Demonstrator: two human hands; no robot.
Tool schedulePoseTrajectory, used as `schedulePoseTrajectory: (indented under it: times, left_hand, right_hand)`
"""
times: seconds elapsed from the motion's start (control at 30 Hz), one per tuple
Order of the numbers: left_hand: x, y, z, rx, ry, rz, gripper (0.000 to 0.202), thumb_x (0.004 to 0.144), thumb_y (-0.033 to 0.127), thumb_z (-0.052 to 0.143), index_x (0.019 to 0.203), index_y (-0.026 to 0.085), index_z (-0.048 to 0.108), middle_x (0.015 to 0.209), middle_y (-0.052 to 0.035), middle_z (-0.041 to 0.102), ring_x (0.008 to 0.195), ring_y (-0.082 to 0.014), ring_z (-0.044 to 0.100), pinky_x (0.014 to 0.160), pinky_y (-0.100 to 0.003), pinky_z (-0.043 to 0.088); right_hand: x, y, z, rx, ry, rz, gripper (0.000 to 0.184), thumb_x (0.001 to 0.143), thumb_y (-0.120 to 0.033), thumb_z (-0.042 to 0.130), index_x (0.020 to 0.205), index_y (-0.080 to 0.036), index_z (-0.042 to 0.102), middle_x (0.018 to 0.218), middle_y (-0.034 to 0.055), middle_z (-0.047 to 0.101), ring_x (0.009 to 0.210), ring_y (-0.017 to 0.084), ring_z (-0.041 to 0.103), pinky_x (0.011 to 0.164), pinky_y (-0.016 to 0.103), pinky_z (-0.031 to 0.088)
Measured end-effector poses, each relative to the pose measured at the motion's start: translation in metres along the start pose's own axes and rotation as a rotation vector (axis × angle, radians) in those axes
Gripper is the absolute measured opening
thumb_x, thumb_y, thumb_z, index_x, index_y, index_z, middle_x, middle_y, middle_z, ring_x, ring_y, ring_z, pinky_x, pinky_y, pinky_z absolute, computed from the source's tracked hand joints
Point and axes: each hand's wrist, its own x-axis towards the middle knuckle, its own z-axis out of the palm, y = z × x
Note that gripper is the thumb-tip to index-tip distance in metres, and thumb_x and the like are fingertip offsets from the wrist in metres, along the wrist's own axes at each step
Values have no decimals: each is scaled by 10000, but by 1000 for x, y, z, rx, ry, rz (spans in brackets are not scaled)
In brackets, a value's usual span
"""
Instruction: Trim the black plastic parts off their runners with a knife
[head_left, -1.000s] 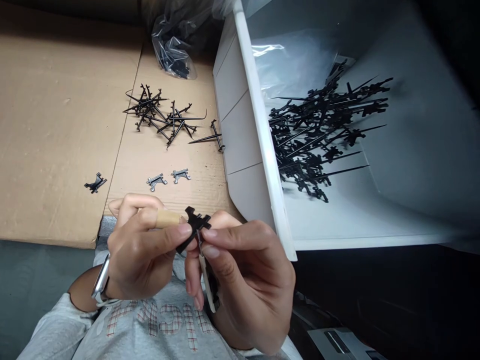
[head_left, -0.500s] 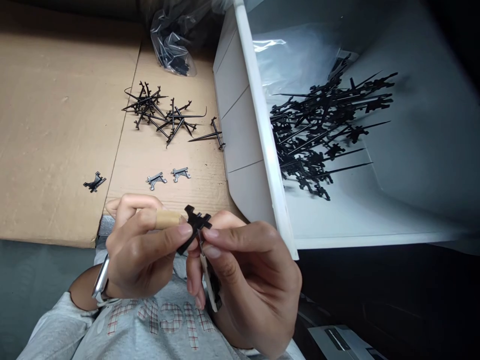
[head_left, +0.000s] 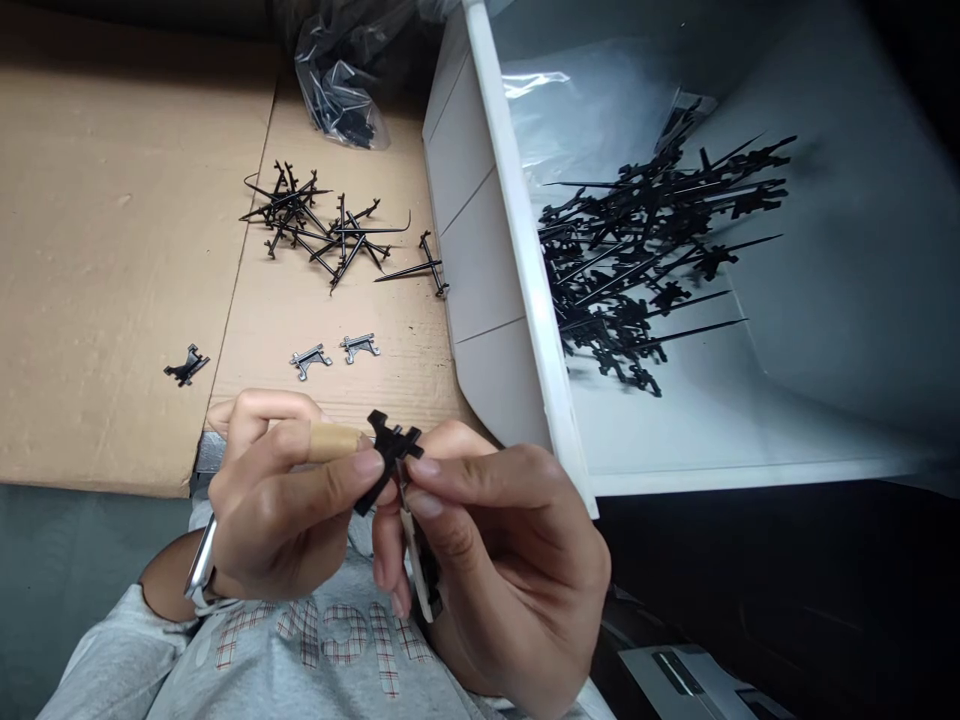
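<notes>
Just left of the white bin's rim (head_left: 525, 250), near its closest end, the left hand (head_left: 281, 500) pinches a small black part (head_left: 388, 445), and the right hand (head_left: 517, 560) grips a slim pale-handled tool (head_left: 417, 565) with its thin tip against that part. Left of the bin, the cardboard-covered desk (head_left: 112, 250) carries three small brackets (head_left: 310, 357) and a tangle of thin black pieces (head_left: 289, 205); more dark pieces (head_left: 637, 240) lie heaped inside it.

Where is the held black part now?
In the head view, the black part is below and left of centre, pinched in the left hand, the right hand beside it.
</notes>
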Motion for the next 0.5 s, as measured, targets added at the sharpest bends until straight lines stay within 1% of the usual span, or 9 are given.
schedulePoseTrajectory:
  times: [0.1, 0.13, 0.23, 0.4, 0.5]
  left_hand:
    - [-1, 0, 1, 11, 40, 65, 83, 935, 140, 710, 903, 217, 714, 791, 31, 751, 708, -161, 586, 644, -401, 394]
    - [-1, 0, 1, 14, 28, 60, 86, 933, 137, 712, 904, 218, 717, 797, 31, 756, 712, -161, 588, 642, -402, 396]
    - [-2, 0, 0, 36, 40, 40, 132, 932, 119, 683, 882, 236, 719, 776, 30, 756, 719, -170, 595, 637, -413, 373]
    - [-2, 0, -4, 27, -9, 52, 190, 860, 36, 665, 906, 210, 727, 843, 40, 769, 759, -152, 603, 647, -397, 367]
    - [-1, 0, -5, 37, -8, 58, 172, 876, 54, 667, 894, 214, 726, 814, 33, 767, 750, -162, 607, 631, -404, 365]
  right_hand:
    - [0, 0, 0, -8, 5, 11, 294, 1036, -84, 610, 1170, -289, 774, 933, -6, 647, 496, 46, 664, 318, 132, 425]
    - [0, -1, 0, -9, 6, 15, 294, 1036, -88, 612, 1172, -292, 774, 930, -6, 651, 496, 48, 664, 318, 133, 427]
    - [-1, -2, 0, -16, 13, 29, 283, 1032, -99, 626, 1161, -297, 780, 925, -4, 669, 496, 56, 665, 316, 139, 426]
    - [-2, -5, -1, -30, 16, 32, 277, 1029, -97, 629, 1142, -293, 788, 904, -1, 679, 486, 60, 655, 318, 144, 428]
    - [-2, -4, -1, -33, 17, 37, 275, 1030, -103, 628, 1143, -295, 788, 898, -1, 688, 484, 59, 649, 313, 141, 415]
